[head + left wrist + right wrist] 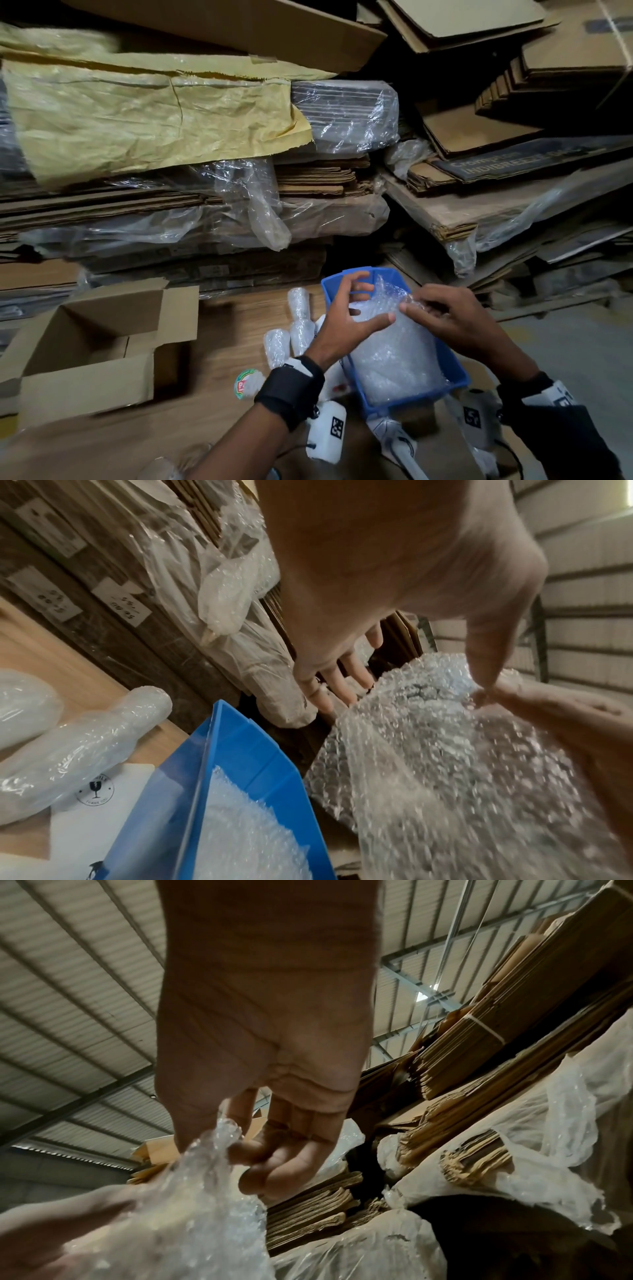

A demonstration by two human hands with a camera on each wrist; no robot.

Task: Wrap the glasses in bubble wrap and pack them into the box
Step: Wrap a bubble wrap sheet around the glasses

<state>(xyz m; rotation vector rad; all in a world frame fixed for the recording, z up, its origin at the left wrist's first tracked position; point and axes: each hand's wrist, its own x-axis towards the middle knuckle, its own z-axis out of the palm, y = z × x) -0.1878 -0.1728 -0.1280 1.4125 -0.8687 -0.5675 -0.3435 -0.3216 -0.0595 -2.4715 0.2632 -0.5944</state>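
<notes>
Right fingers [246, 1150] pinching bubble wrap [394, 359]

The bin [457, 375] is sitting on the cardboard-covered floor [222, 329] with bubble wrap [394, 356] lying in it. Just left of the bin, wrapped glasses [298, 318] are lying together, and further left the open box [92, 346] is standing. Behind the bin, stacks of flattened cartons [308, 185] are rising.
</notes>
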